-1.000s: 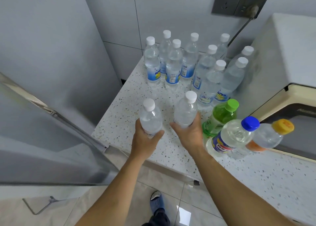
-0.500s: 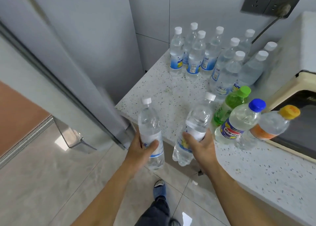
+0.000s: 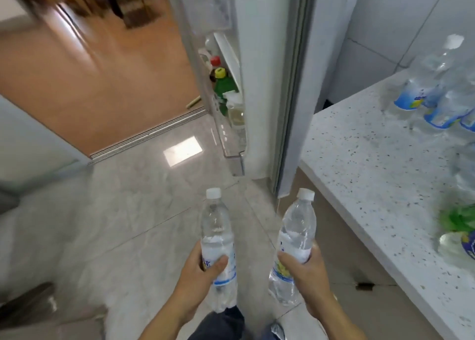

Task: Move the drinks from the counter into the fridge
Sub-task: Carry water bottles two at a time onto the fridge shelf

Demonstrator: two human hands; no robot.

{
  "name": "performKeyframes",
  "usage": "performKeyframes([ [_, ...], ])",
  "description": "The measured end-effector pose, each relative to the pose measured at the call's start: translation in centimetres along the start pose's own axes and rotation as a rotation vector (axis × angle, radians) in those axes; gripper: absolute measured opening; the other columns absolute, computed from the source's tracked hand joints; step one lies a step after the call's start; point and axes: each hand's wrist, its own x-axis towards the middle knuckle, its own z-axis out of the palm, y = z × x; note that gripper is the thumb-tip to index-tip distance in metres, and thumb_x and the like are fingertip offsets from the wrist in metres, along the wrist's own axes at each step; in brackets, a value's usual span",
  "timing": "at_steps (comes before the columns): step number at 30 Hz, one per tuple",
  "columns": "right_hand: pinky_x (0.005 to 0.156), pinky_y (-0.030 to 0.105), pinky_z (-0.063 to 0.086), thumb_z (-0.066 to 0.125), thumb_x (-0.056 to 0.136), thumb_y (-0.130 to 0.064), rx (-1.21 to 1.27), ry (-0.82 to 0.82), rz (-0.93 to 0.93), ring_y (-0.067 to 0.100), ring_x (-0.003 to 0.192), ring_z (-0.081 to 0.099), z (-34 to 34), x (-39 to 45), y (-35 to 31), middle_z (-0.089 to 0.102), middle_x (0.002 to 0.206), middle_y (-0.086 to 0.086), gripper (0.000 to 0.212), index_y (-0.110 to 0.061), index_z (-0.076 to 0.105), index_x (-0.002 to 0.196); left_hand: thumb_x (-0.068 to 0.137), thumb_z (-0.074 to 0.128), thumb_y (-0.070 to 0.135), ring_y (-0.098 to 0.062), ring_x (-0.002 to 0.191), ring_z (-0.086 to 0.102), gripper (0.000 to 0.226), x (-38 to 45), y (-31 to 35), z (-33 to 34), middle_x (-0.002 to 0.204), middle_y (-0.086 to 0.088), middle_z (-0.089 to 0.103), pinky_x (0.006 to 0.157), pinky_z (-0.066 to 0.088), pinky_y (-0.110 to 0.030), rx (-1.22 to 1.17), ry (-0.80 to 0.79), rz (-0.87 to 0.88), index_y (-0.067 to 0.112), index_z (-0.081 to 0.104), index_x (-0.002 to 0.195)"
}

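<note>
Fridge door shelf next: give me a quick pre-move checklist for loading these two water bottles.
1. Left hand grips its clear plastic water bottle: ok.
2. Right hand grips the other clear water bottle: ok.
3. Both white caps on: ok.
4. White fridge door open: ok.
5. Free space on door shelf beside the green bottle with a yellow cap: cannot tell, blurred.
6. Tiled floor path to the door: ok.

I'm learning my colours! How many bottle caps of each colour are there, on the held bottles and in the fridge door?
White: 2, left-hand bottle, right-hand bottle.
Red: 1, red cap in the fridge door.
Yellow: 1, yellow cap beside it.
Total: 4; the rest there is too blurred.
</note>
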Motion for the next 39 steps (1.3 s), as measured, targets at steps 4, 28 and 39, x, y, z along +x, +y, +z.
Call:
performKeyframes([
  [4, 0.064, 0.023, 0.058, 0.083, 0.075, -0.008, -0.118, -0.181, -0.044, 0.016, 0.083, 0.072, 5.5, 0.5, -0.9, 0.073, 0.093, -0.001, 0.046, -0.029, 0.062, 0.109, 0.064, 0.077, 0.042, -0.016, 0.097, 0.073, 0.057, -0.3, 0.5, -4.7, 0.108, 0.008, 0.075, 0.076, 0.059, -0.028, -0.106, 0.144, 0.044, 0.035, 0.059, 0.118],
  [28, 0.072, 0.027, 0.060, 0.078, 0.062, -0.035, -0.231, -0.293, -0.247, 0.011, 0.091, 0.071, 37.5, 10.1, -9.5, 0.071, 0.098, -0.013, 0.048, -0.051, 0.059, 0.103, 0.060, 0.079, 0.050, -0.022, 0.103, 0.071, 0.074, 13.2, 11.5, -31.0, 0.115, 0.002, 0.072, 0.085, 0.060, -0.037, -0.233, 0.202, 0.189, 0.031, 0.055, 0.128],
  [39, 0.069, 0.021, 0.057, 0.078, 0.056, -0.045, -0.174, -0.243, -0.179, 0.010, 0.092, 0.070, 47.1, 25.3, -15.2, 0.070, 0.101, -0.012, 0.058, -0.044, 0.058, 0.110, 0.060, 0.073, 0.048, -0.024, 0.109, 0.064, 0.068, 28.6, 23.1, -34.4, 0.122, 0.000, 0.064, 0.089, 0.057, -0.036, -0.181, 0.199, 0.159, 0.035, 0.050, 0.122],
])
